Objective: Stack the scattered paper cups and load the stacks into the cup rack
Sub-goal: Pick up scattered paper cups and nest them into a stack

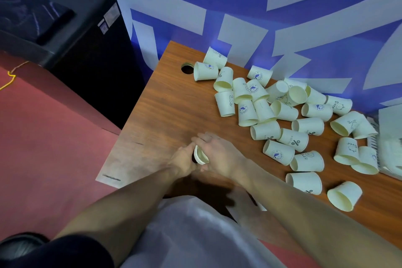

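Observation:
Several cream paper cups (280, 106) with printed logos lie scattered on their sides over the right half of a wooden table (165, 102). Near the table's front left, my left hand (183, 162) and my right hand (219, 154) close together around a small stack of cups (200, 155); only its white rims show between my fingers. How many cups the stack holds is hidden. A pale slatted object, perhaps the cup rack (389, 143), sits at the right edge, mostly cut off.
A round cable hole (186, 68) is at the table's back left corner. A black cabinet (65, 35) stands left of the table on a red floor (43, 137). A blue and white wall (239, 6) runs behind the table.

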A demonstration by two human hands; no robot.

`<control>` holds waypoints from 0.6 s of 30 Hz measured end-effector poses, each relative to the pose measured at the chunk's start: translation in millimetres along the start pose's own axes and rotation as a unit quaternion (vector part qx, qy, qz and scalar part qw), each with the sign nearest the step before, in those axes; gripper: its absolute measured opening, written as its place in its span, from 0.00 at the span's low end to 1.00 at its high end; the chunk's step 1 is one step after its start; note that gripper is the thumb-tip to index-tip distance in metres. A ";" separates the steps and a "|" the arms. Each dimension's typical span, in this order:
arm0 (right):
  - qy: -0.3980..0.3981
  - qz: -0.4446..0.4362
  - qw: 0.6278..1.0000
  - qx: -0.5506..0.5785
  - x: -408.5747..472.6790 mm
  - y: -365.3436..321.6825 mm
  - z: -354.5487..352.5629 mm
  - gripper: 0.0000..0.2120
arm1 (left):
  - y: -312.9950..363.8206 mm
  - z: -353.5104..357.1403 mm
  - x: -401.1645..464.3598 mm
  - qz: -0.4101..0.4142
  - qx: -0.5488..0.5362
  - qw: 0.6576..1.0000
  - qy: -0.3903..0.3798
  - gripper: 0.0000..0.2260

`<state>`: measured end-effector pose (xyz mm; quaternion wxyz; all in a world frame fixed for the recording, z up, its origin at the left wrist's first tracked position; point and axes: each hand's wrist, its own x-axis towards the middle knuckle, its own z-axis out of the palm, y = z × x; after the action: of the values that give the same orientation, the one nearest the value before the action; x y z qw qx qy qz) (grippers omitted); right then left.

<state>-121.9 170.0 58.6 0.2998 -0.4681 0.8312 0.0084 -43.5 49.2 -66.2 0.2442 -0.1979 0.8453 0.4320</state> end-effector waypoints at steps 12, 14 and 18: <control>-0.014 0.007 1.000 -0.022 7.0 11.1 15.5 0.49 | 5.2 -3.4 -6.3 -0.010 0.002 1.000 -0.005 0.37; -0.006 0.012 1.000 -0.022 -0.2 20.0 16.5 0.50 | 2.5 -3.6 -5.2 0.001 -0.016 1.000 -0.005 0.39; 0.013 0.031 0.999 -0.025 -26.1 40.8 13.5 0.50 | -14.7 5.5 6.5 0.028 -0.054 0.998 0.008 0.37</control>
<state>-137.3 217.1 49.8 0.2764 -0.4498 0.8487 0.0323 -39.3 44.9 -82.1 0.2141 -0.1908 0.8281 0.4818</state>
